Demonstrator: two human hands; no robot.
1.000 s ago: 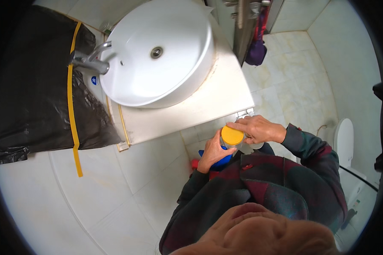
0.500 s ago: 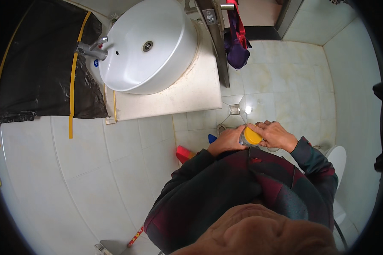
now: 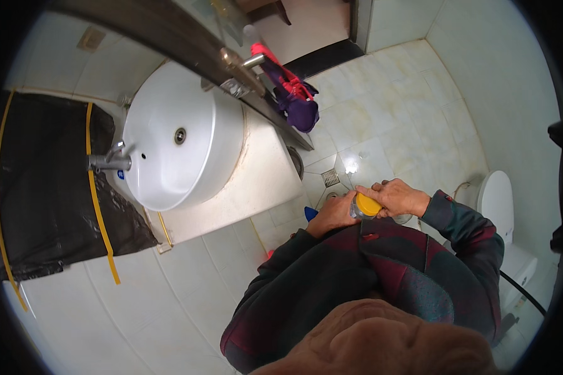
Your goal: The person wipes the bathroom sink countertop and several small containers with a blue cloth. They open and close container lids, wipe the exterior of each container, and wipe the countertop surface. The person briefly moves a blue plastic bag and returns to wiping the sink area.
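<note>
A small clear jar (image 3: 356,211) with a yellow screw lid (image 3: 368,205) is held close in front of my chest, its lid tilted up toward me. My left hand (image 3: 334,214) is wrapped around the jar's body from the left. From the other side, my right hand (image 3: 401,197) grips the lid's edge, with the thumb and fingers pressed against it. What is inside the jar cannot be made out. Dark checked sleeves cover both of my forearms.
A white basin (image 3: 162,181) stands on a pale counter (image 3: 256,169) at left, beside black plastic sheeting (image 3: 44,194) with yellow tape. A dark-framed door (image 3: 169,50) carries a hanging purple-and-red item (image 3: 297,109). A floor drain (image 3: 330,177) lies ahead; a white toilet (image 3: 495,203) stands right.
My view has turned, so the basin and door sit at a new angle and the toilet shows more. Both hands keep their hold on the jar, the right still on its lid.
</note>
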